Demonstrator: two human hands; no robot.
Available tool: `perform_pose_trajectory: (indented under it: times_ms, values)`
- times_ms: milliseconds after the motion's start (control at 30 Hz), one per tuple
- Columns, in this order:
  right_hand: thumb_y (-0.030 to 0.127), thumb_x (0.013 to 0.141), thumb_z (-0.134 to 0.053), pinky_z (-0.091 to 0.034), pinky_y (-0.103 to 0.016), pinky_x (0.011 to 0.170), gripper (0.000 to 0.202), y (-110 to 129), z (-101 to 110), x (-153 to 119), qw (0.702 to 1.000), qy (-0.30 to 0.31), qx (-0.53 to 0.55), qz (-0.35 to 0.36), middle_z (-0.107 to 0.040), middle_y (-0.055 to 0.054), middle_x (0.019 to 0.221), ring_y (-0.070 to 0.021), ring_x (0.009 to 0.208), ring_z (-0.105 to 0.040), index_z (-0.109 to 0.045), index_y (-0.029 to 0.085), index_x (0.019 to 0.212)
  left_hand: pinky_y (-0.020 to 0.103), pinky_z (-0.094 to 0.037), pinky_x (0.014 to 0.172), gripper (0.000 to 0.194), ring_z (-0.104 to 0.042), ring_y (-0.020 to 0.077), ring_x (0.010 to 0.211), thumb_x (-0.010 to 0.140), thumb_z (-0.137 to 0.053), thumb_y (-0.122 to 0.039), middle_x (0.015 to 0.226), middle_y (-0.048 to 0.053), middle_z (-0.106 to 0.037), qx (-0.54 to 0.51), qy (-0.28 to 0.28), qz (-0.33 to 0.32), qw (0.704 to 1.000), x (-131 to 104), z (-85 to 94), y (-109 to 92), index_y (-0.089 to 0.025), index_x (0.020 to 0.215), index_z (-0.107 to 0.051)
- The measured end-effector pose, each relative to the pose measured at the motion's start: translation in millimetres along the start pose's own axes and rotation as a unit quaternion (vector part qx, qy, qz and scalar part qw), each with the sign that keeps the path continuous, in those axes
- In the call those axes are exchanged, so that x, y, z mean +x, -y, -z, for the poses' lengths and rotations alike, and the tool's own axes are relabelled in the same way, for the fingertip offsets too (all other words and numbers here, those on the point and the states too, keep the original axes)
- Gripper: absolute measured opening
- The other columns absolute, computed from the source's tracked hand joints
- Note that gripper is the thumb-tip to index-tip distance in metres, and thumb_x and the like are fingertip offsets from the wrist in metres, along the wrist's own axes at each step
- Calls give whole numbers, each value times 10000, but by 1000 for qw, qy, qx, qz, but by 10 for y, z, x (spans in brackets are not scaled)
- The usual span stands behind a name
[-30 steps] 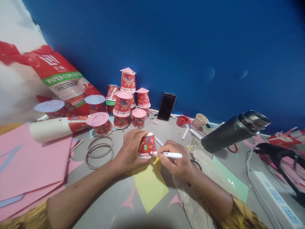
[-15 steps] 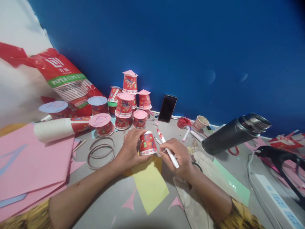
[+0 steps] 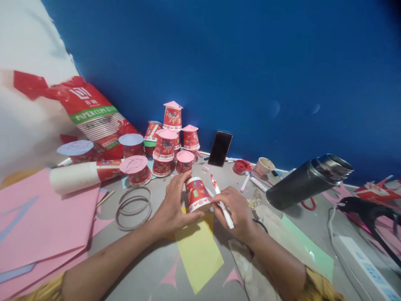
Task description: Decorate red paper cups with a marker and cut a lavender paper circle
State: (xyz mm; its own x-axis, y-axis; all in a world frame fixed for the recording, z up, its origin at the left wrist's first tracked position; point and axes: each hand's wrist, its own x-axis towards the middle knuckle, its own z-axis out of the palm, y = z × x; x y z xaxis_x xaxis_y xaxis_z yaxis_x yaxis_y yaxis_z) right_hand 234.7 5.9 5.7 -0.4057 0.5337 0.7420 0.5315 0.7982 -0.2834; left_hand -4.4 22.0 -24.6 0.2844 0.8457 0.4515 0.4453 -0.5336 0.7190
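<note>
Between my hands a red patterned paper cup [image 3: 196,194] stands upside down, tilted, its white base up, above a yellow paper sheet [image 3: 199,251]. My left hand [image 3: 175,200] holds the cup from the left, thumb near its rim and fingers behind its side. My right hand [image 3: 234,211] grips a white marker [image 3: 224,209] with a red-patterned end pointing up and away; its fingertips are at the cup's right rim. Behind the hands stand stacked red cups [image 3: 165,144] with pink paper tops. A phone [image 3: 220,148] leans on the blue wall.
At left lie pink sheets [image 3: 40,234], metal rings [image 3: 134,207], nested cups [image 3: 78,177] and a red cup bag [image 3: 94,115]. At right are a black flask [image 3: 307,182], green paper [image 3: 308,244], a power strip [image 3: 363,267] and loose markers [image 3: 258,182].
The view has shifted, so most things sit slightly lower. The cup is tilted more in my left hand, its open end turned towards my right hand.
</note>
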Motion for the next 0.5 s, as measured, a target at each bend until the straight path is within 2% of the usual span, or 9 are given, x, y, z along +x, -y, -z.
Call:
perform_pose_trajectory:
  times_ms: [100,233,367,500]
  values:
    - [155,956,-647,-530,-297,661,120,-67,3,-14,991,-63,40,-110,-702,-11,834,-185,709,-668,-631,244,1036,648,-397,1223,1073,-390,421,1543,792,-873,-423,1648,188,-352,-43,18,19,999,-13,4,1,-318,1642,-227]
    - [265,939,-691,-526,-258,584,113,-166,-17,-37,960,-113,103,-236,-702,17,782,-160,622,-662,-625,232,1026,663,-418,1207,1070,-435,415,1516,785,-875,-393,1641,187,-366,-72,20,39,996,-14,0,3,-329,1639,-234]
    - [300,916,-713,-543,-257,596,144,-185,-56,-48,942,-137,134,-274,-708,13,773,-163,636,-674,-628,228,1006,644,-447,1192,963,-468,398,1491,794,-866,-453,1594,181,-422,-105,19,61,992,-21,-34,-34,-304,1573,-320]
    - [288,901,-725,-564,-261,613,160,-155,-90,-69,941,-130,140,-280,-726,6,797,-165,656,-693,-639,228,1021,638,-452,1184,903,-504,382,1454,787,-859,-471,1548,172,-478,-134,9,101,986,-28,-81,-87,-287,1521,-367]
